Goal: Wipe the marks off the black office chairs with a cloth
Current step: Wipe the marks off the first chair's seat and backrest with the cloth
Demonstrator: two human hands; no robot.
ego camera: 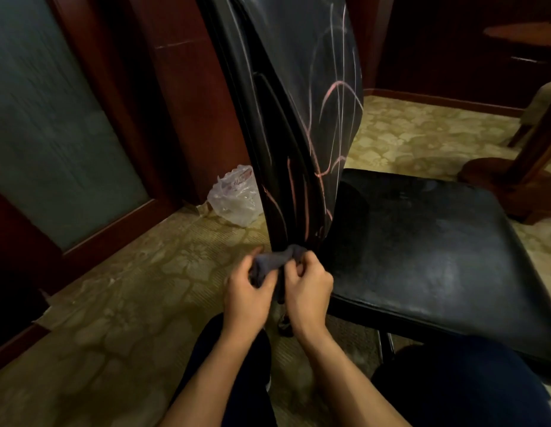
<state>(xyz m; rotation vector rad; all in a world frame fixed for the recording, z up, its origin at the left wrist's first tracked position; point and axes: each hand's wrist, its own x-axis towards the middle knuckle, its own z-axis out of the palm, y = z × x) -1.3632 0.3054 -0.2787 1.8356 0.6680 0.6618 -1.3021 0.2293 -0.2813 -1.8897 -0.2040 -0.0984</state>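
Head view: left hand [246, 295] and right hand [308, 288] side by side, both gripping bunched cloth [275, 263] between them. Just above: chair [422, 241] backrest base, pink marks [326, 124] higher up. Bag [234, 195] up-left.

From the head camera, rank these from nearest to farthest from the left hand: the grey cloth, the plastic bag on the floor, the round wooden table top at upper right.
1. Grey cloth: held in the left hand, shared with the right hand.
2. Plastic bag: on the carpet beyond the hands, left of the chair back.
3. Wooden table top: far upper right.
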